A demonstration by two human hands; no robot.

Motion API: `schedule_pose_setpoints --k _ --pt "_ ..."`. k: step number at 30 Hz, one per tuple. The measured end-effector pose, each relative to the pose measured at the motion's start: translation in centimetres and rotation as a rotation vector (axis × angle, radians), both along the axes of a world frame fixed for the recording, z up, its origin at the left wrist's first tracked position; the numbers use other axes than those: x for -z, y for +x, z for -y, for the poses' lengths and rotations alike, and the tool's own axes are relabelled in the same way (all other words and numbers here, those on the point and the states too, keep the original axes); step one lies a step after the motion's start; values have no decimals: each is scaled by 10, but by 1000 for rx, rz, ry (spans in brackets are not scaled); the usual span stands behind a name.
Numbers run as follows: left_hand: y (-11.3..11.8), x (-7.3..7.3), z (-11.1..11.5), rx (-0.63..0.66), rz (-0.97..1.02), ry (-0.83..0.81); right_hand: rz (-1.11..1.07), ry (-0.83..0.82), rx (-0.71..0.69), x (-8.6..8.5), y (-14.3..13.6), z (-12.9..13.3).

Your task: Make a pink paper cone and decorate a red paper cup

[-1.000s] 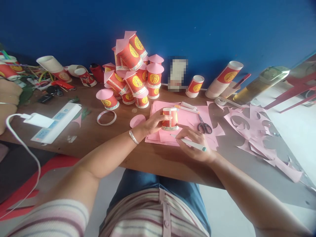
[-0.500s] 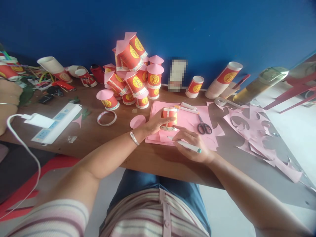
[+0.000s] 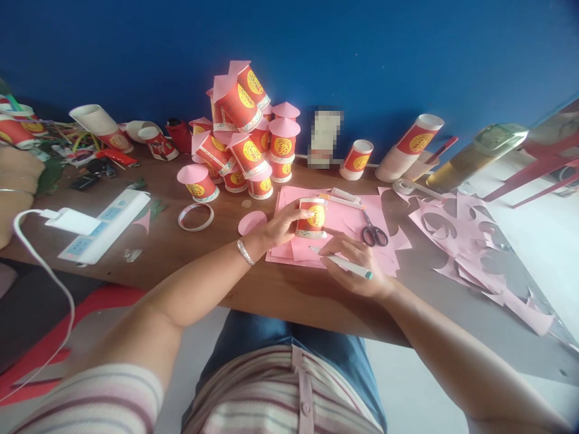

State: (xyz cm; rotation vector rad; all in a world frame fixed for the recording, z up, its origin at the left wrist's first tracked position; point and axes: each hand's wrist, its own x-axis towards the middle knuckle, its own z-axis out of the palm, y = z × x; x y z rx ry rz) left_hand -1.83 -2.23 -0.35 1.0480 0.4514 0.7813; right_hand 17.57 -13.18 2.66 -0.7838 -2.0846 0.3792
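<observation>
A tapered red paper cup [image 3: 311,227] is gripped by the left hand [image 3: 286,224] over flat pink paper sheets [image 3: 340,220], its round yellow emblem showing. A slim white marker [image 3: 350,266] (green at its end) is grasped by the right hand [image 3: 359,256] near the cup. Loop-handled scissors [image 3: 371,228] are laid on the sheets.

Head-worn camera, one | faces forward, down | nearest: striped shirt [image 3: 257,398] | mid: brown table [image 3: 280,295] | far: blue wall [image 3: 289,36]
</observation>
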Motion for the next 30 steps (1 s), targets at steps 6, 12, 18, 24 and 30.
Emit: schedule_pose_setpoints --k 6,12,18,24,30 --pt "1 -7 3 20 -73 -11 5 16 43 1 -1 1" --pt "-1 -6 4 4 -69 16 0 69 179 1 -1 1" --pt "-2 -4 4 14 -74 33 22 59 178 5 -1 -1" --pt "-2 -3 4 16 -74 32 37 61 196 9 0 -2" --pt "-2 -2 3 9 -69 39 61 97 259 12 0 -2"
